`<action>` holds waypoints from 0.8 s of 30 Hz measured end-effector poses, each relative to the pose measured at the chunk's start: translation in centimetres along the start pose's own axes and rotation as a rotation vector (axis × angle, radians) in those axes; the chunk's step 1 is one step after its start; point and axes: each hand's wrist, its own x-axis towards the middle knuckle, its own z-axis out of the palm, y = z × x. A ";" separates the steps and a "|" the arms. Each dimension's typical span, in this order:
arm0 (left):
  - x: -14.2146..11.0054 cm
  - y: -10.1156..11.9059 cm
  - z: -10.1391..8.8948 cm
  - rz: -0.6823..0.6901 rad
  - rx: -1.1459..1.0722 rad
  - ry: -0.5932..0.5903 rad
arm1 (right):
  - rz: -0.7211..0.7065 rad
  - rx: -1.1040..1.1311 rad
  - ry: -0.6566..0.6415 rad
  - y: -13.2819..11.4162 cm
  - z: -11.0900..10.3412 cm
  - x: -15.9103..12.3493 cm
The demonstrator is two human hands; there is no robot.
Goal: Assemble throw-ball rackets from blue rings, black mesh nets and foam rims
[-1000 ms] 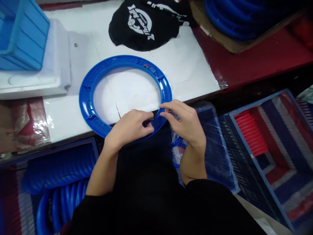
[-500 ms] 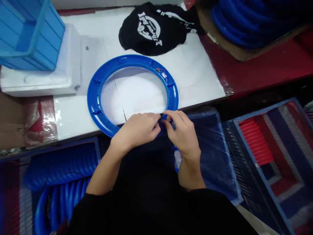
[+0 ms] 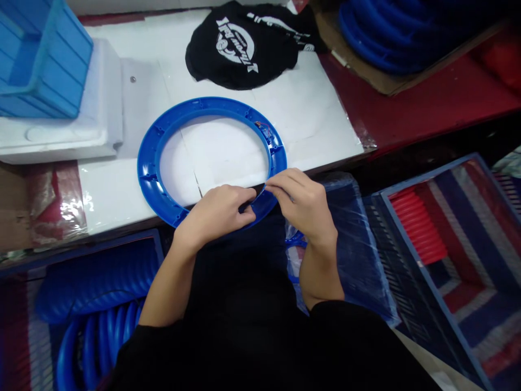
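A blue plastic ring [image 3: 147, 176] lies on the white table covering, its hollow, ribbed side up, the near edge reaching over the table's front. Small electronic parts with a red wire [image 3: 264, 130] sit in its channel at the far right. My left hand [image 3: 222, 212] is closed round the near rim, thumb and forefinger pressed together. Close beside it, my right hand [image 3: 301, 201] pinches at the inner edge of the near right rim; whatever lies between those fingertips is too small to tell.
Black printed fabric [image 3: 244, 49] lies behind the ring. A light blue bin [image 3: 65, 70] stands on white foam [image 3: 101, 119] at left. Stacked blue rings [image 3: 382, 38] sit at back right. Below are crates with blue rings [image 3: 97, 293] and red rings [image 3: 419, 225].
My right hand has shifted slightly, its fingertips now pinched at the rim's inner edge. The ring's far side sits a little lower in view, while the whole scene has slid left.
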 end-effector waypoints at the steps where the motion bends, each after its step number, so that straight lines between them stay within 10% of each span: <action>1: 0.0 0.0 0.0 0.001 -0.011 0.000 | -0.002 -0.006 -0.010 0.2 0.1 0.2; 24: 0.0 -0.5 -0.4 -0.029 -0.066 -0.054 | 0.089 -0.216 0.122 0.5 2.6 -2.8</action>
